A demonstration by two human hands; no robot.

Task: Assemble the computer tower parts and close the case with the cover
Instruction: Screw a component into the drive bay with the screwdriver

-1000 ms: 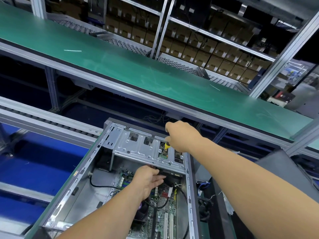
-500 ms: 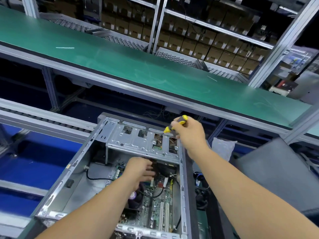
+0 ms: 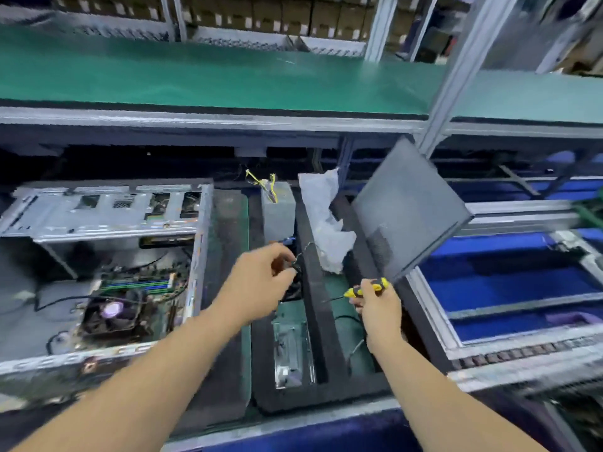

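Currently the open case (image 3: 101, 275) lies at 9 o'clock, board exposed, cover (image 3: 408, 210) leaning tilted at 2 o'clock, well apart from it. Between them sits the foam tray (image 3: 321, 308), holding a grey boxed part (image 3: 277, 208) at 12 and a plastic bag (image 3: 326, 220) beside it. Left hand (image 3: 261, 285) has fingers curled over the tray's left slot, probably pinching a small dark part or cable; blur hides it. Right hand (image 3: 378, 305) grips the yellow screwdriver (image 3: 367, 287), tip toward 9. Advice: lift the part straight up, keep cables clear of the foam, keep the driver tip away from the board.
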